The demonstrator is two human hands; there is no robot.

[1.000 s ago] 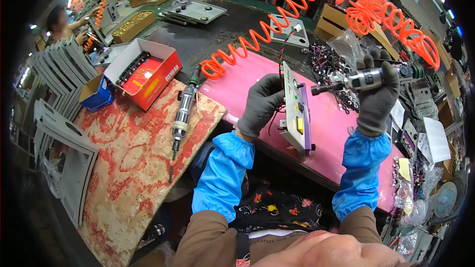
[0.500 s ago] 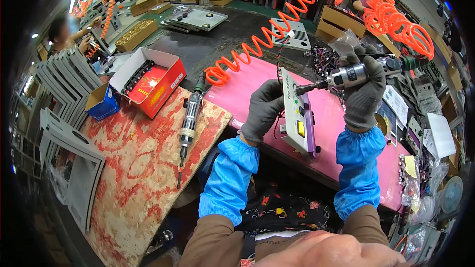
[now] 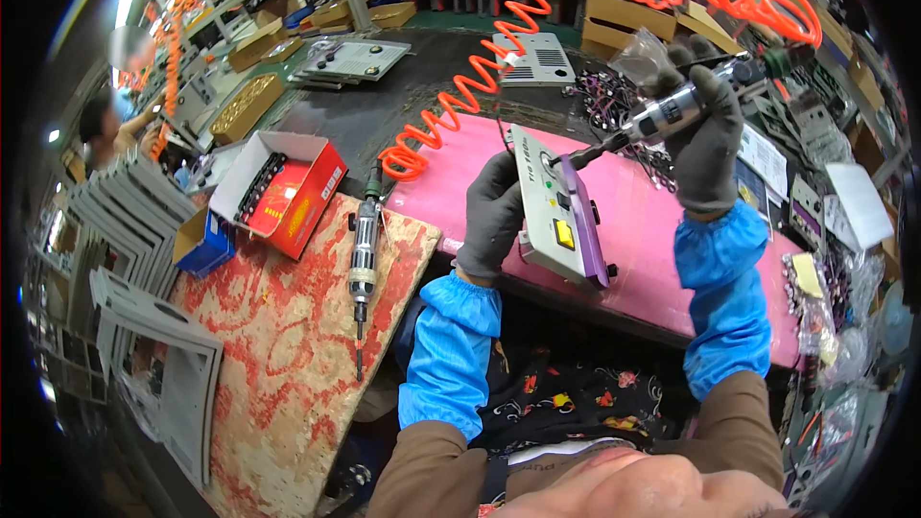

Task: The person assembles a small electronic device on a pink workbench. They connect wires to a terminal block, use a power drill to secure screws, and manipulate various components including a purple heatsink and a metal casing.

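Observation:
In my gloved left hand (image 3: 491, 216) is a light grey control panel (image 3: 539, 206), tilted up on edge above the pink mat. It has a yellow switch (image 3: 565, 234), small coloured lights and a purple part (image 3: 581, 211) along its right side. My gloved right hand (image 3: 705, 125) is wrapped round a silver air screwdriver (image 3: 662, 117), which slants down to the left. Its dark socket tip (image 3: 576, 157) is at the panel's upper part, by a round fitting; whether it touches I cannot tell. Thin wires rise behind the panel.
A second air screwdriver (image 3: 363, 259) lies on the worn red board (image 3: 278, 364), beside a red box (image 3: 307, 194) of black parts. Grey bent housings (image 3: 187, 364) stand at the left. Orange coiled hoses (image 3: 465, 101) hang overhead. Wire bundles (image 3: 614, 101) lie beyond the pink mat (image 3: 662, 230). Another person is far left.
The right hand's screwdriver has tipped, its rear end higher and its tip slanting down more steeply. The panel has turned slightly to show more of its face. The whole view has shifted a little.

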